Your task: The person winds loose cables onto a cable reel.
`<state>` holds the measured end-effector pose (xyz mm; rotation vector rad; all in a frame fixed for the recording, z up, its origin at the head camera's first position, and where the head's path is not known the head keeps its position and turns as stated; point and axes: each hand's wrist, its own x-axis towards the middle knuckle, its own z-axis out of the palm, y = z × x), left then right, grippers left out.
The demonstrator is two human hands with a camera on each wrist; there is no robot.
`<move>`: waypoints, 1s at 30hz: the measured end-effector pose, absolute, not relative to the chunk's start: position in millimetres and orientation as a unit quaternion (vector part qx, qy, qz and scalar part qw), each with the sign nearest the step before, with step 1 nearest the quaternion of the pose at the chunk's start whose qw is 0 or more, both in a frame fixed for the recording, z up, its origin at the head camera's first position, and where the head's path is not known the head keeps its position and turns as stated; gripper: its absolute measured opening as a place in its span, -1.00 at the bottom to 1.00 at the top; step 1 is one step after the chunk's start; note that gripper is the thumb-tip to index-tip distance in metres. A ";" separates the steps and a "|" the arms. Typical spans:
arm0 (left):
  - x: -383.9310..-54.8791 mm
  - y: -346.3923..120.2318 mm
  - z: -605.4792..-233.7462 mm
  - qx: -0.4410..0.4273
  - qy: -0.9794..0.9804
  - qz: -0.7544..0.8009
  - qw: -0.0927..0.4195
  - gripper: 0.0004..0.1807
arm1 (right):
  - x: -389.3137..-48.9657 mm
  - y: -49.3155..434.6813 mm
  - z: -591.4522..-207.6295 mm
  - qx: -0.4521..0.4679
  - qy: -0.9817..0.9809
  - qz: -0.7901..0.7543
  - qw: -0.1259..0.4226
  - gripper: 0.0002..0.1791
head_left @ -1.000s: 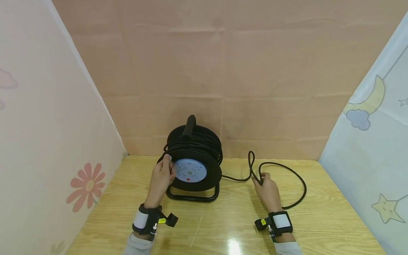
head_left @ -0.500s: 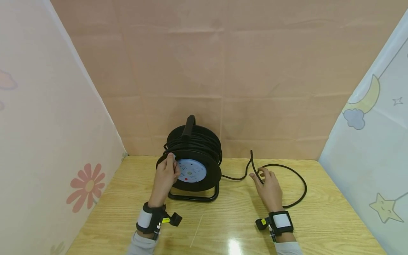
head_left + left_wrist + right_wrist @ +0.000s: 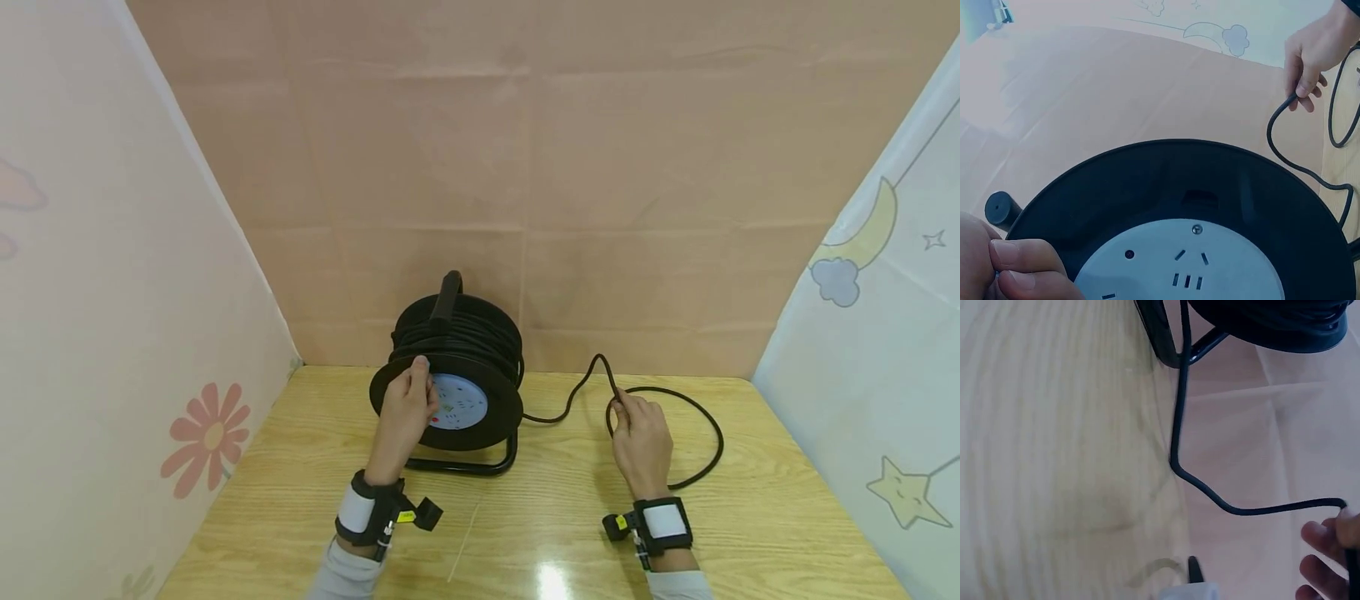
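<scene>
A black cable reel [image 3: 480, 421] stands at the back centre of the table, cable wound on its drum and a pale blue socket panel [image 3: 461, 402] on its front. My left hand [image 3: 405, 408] pinches a small pale blue knob at the upper left of the reel's front disc; the fingers mostly hide it. To the right, my right hand [image 3: 642, 437] pinches the black cable [image 3: 570, 404] between thumb and fingers. From the reel the cable bends up into a hump before reaching that hand. In the left wrist view the socket panel [image 3: 1179, 269] fills the lower middle.
Past the right hand, the spare cable [image 3: 716, 433] curves in a wide loop on the wooden table [image 3: 555, 500]. A brown paper backdrop [image 3: 637, 283] stands close behind the reel, with patterned side walls left and right. The reel's carrying handle [image 3: 446, 304] sticks up above the drum.
The left hand has moved right along the reel's front disc, and the panel has turned clockwise with it. The right hand has loosened and regripped the cable; its narrow upright loop has opened into a hump.
</scene>
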<state>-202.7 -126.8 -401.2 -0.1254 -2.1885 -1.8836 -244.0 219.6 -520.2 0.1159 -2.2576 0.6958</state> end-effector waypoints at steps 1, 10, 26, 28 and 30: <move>-203.1 -125.6 -401.6 -0.047 -0.752 -0.645 0.129 -0.32 | -243.8 219.5 -519.1 0.046 -0.884 0.268 0.381 -0.71; -203.1 -116.1 -399.8 -0.068 -0.752 -0.641 0.137 -0.32 | -238.5 215.0 -504.0 0.027 -0.893 0.256 0.368 -0.64; -190.1 -102.2 -378.6 -0.065 -0.750 -0.649 0.114 -0.40 | -234.3 204.2 -494.4 0.033 -0.897 0.255 0.359 -0.74; -189.9 -101.2 -378.3 -0.069 -0.748 -0.650 0.114 -0.40 | -234.1 202.8 -492.7 0.021 -0.898 0.276 0.343 -0.74; -194.5 -101.2 -384.7 -0.073 -0.747 -0.651 0.114 -0.38 | -233.9 201.7 -491.1 0.015 -0.901 0.279 0.332 -0.71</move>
